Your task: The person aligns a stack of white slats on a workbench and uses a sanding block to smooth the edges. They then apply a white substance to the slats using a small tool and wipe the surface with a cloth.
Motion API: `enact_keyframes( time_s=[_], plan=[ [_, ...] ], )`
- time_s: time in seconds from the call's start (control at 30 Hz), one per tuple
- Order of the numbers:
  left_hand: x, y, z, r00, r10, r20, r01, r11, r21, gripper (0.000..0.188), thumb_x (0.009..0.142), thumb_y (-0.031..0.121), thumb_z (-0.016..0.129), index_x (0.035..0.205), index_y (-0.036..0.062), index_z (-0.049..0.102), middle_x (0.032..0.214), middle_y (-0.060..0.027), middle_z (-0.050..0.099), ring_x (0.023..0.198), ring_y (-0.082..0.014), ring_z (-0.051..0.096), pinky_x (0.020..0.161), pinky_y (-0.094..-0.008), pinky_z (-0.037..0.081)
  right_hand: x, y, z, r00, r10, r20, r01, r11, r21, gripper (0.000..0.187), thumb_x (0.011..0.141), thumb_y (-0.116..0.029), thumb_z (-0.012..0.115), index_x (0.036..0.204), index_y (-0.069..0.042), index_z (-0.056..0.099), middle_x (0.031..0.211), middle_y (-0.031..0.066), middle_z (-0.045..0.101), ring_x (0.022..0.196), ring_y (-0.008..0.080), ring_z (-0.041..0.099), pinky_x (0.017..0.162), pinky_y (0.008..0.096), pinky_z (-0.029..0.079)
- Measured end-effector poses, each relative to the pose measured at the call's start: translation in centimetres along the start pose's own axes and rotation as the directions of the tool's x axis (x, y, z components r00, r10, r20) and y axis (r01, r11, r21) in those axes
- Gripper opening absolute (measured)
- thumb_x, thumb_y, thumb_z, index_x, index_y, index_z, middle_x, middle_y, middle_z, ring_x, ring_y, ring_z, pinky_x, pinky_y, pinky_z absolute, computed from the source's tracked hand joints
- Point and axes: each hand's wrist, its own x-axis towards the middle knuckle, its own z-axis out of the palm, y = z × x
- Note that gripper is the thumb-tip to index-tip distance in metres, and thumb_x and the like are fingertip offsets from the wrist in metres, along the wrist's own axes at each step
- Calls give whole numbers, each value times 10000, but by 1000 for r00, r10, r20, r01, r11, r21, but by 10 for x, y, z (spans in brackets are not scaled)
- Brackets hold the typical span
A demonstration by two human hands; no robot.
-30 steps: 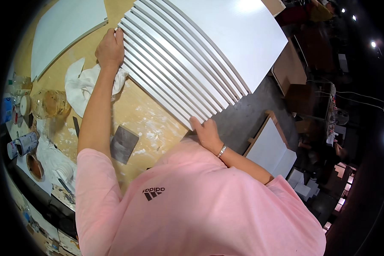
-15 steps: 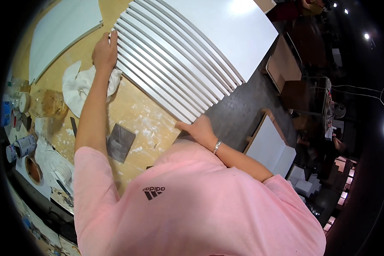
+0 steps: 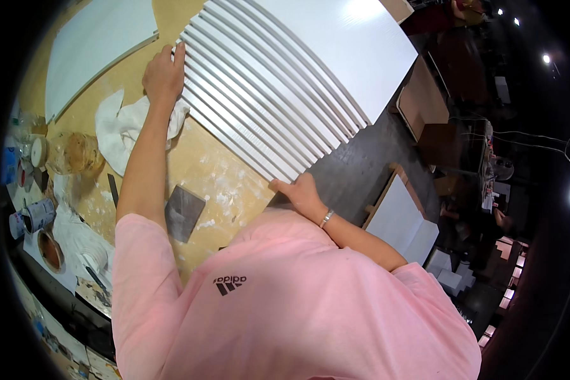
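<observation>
A stack of white boards (image 3: 253, 88) lies fanned out in steps across the worktable, its narrow edges showing as pale strips. My left hand (image 3: 164, 77) is closed on the left end of the nearest board, thumb against its edge. At the near right corner, by the table's edge, my right hand (image 3: 304, 195) grips the other end; its fingers are partly hidden under the board. A crumpled white cloth (image 3: 120, 136) lies beside my left forearm, and a dark grey square pad (image 3: 185, 212) rests on the table between my arms.
Another white panel (image 3: 98, 50) lies at the far left. Along the left side are a clear plastic jug (image 3: 73, 153), a paint can (image 3: 39, 214) and a brown tape roll (image 3: 50, 250). On the floor to the right stand a pale panel (image 3: 396, 212) and a cardboard box (image 3: 437, 145).
The stack and both hands appear slightly farther right, while the whole view has also shifted a little. Both hands keep their hold on the board's ends.
</observation>
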Motion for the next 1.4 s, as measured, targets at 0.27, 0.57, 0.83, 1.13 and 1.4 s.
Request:
enact_keyframes(
  time_s=[0.27,0.57,0.83,1.13,1.4],
  plan=[
    [29,4,-15,1000,-16,-20,12,975,-223,535,1001,547,405,1026,93,686,952,-173,693,921,-383,641,812,-466,483,10,16,-62,826,-246,-507,324,943,71,438,889,-357,737,819,23,530,691,91,614,608,165,534,571,337,456],
    [70,61,2,989,-7,149,40,975,-218,727,953,715,313,1107,118,699,1084,-154,713,1048,-362,643,888,-438,481,27,-17,-72,730,-421,-539,184,880,-438,640,949,-595,554,1059,30,637,702,134,646,600,273,591,617,405,480],
    [78,70,3,990,-32,140,51,989,-137,769,923,745,334,1162,118,710,1124,-180,706,1099,-384,635,940,-457,477,38,-20,-65,639,-472,-607,436,873,-220,715,939,-573,595,696,99,569,599,268,570,556,400,573,580,461,466],
    [100,69,1,971,46,234,-19,993,-117,784,928,756,310,1165,116,695,1117,-174,708,1089,-378,642,934,-452,475,37,-19,-93,745,-315,-588,307,945,-116,597,971,-533,573,792,34,512,624,81,544,598,159,534,586,380,456],
    [113,97,14,990,73,119,-28,940,-340,757,916,756,367,1141,114,698,1000,-176,712,1003,-365,659,881,-444,487,36,-49,-108,675,-379,-633,197,919,-341,780,971,-655,417,857,106,549,691,277,620,692,471,625,673,528,489]
  ],
)
